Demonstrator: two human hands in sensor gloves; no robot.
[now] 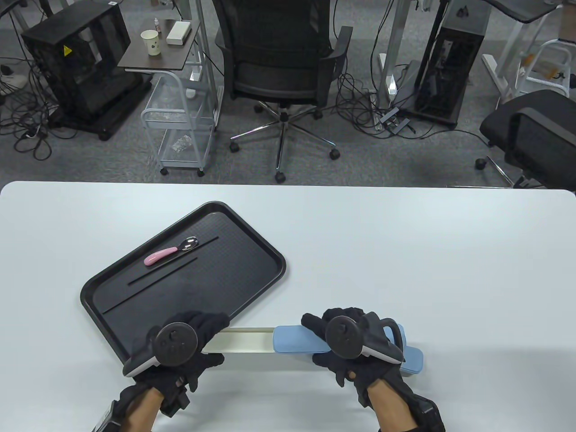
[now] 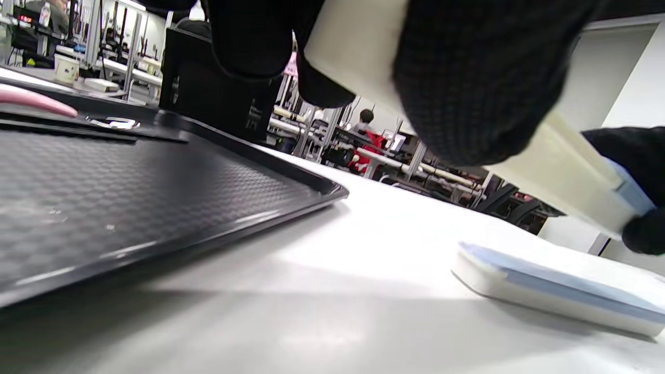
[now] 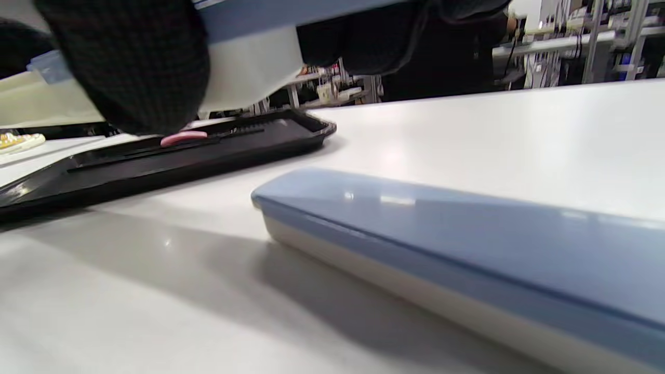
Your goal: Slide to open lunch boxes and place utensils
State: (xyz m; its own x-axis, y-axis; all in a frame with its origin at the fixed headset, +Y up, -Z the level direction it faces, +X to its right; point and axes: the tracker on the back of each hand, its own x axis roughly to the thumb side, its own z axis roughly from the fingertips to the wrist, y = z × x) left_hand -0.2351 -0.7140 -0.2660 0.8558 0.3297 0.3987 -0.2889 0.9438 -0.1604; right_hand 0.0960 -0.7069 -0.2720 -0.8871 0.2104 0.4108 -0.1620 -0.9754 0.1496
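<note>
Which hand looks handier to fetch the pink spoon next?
Left. The left hand sits at the black tray's near edge, with the pink spoon ahead of it; the right hand is farther off, holding the blue lid.

A tray (image 1: 252, 252) lay on the table (image 1: 405, 252), left of centre, with a spoon (image 1: 171, 252) and two chopsticks (image 1: 164, 272) on it. Near the front edge, right of the tray, both hands held one box (image 1: 245, 339) above a second box (image 3: 441, 244) on the table.
</note>
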